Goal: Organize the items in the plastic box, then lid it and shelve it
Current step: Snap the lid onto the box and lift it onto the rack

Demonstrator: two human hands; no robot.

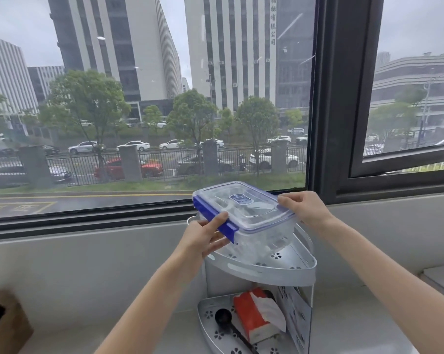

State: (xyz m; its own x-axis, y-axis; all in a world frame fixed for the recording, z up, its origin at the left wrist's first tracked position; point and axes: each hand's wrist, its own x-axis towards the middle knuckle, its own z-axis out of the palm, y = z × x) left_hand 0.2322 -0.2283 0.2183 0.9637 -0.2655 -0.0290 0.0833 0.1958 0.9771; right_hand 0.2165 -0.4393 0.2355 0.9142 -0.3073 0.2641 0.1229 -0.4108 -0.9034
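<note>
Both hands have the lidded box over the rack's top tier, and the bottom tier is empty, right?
Not quite. The head view shows both the left hand and right hand holding the lidded box over the rack's top tier, but the bottom tier is not empty: a red-and-white tissue pack and a black scoop lie there.
</note>
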